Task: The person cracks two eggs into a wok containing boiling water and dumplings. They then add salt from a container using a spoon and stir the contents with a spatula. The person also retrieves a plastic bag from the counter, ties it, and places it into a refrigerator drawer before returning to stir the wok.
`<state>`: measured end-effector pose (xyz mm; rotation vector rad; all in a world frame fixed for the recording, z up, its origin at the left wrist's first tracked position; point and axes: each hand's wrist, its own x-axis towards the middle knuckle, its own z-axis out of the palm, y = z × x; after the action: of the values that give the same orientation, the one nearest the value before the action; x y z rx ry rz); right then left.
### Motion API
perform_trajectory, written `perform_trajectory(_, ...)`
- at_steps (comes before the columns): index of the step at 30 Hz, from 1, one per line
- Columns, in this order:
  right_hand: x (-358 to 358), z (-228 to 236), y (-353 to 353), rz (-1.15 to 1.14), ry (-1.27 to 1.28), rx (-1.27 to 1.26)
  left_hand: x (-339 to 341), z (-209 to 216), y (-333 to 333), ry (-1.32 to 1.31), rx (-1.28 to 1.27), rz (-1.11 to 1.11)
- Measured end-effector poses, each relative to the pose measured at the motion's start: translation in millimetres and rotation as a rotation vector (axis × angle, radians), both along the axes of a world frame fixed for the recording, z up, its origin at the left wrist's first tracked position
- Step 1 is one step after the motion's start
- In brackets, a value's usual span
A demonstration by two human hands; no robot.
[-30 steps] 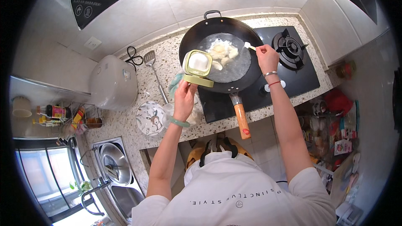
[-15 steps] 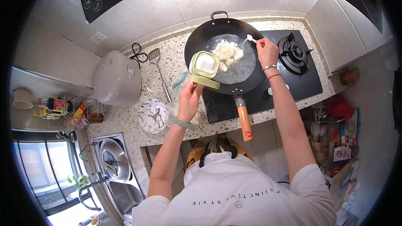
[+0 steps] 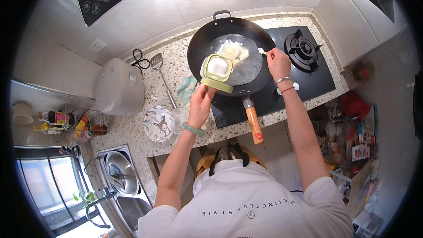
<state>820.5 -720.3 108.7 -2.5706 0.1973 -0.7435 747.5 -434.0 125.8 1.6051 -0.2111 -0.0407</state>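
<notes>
My left hand (image 3: 200,108) holds a small clear seasoning jar (image 3: 217,68) by its raised green flip lid (image 3: 216,85). White grains show inside the jar, which is held over the near left side of a large black wok (image 3: 198,39). Between the fingers of my right hand (image 3: 278,64) is a small spoon (image 3: 262,51), its pale bowl above the wok's right inner wall. Pale, soft-looking pieces of food (image 3: 233,49), possibly egg, lie in the cloudy liquid (image 3: 246,72) in the wok. The wok's wooden handle (image 3: 254,125) points toward me.
A second burner (image 3: 303,50) is right of the wok on the black hob (image 3: 324,72). To the left are a slotted turner (image 3: 164,79), a teal cloth (image 3: 187,89), a deer-patterned plate (image 3: 157,123) and a white appliance (image 3: 119,86). The sink (image 3: 132,211) holds a round metal lid (image 3: 121,172).
The view has shifted slightly. My right hand and the spoon have come nearer to me along the wok's right side. The jar stays over the wok, slightly farther right relative to it.
</notes>
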Motion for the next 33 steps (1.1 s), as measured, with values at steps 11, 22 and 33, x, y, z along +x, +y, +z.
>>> perform_trajectory(11, -31.9, 2.0, -6.5, -0.091, 0.193, 1.278, -6.8, -4.0, -4.8, 0.016, -0.028, -0.053)
perform_trajectory(22, -88.8, 100.9, 45.7, 0.344, 0.137, 1.006, -7.5, 11.0, -15.0, -0.077, 0.171, -0.085)
perform_trajectory(33, -94.7, 93.9, 105.8, 0.395, 0.034, 0.406, -27.3, 6.7, 2.7, -0.348, 0.282, -0.035)
